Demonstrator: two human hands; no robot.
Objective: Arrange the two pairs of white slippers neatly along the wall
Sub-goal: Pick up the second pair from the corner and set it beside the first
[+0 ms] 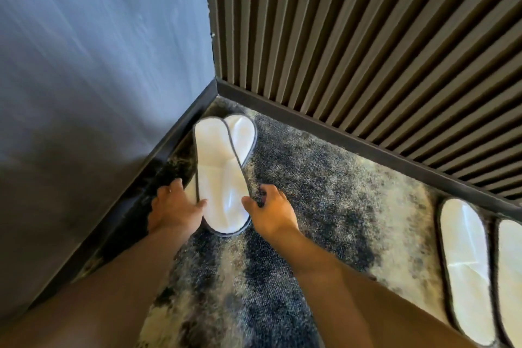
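Note:
In the corner of the room a white slipper with a grey rim (219, 178) lies sole-up on top of its partner slipper (243, 134), which shows at the far end. My left hand (176, 206) grips the upper slipper's left edge near the heel. My right hand (271, 210) pinches its right rim between thumb and fingers. A second pair lies side by side at the right: one slipper (464, 268) and another slipper (511, 277), cut off by the frame edge.
A plain grey wall (93, 65) with a dark skirting stands at the left. A ribbed dark panel wall (367, 37) runs along the back. The floor is mottled grey and cream carpet (324, 206).

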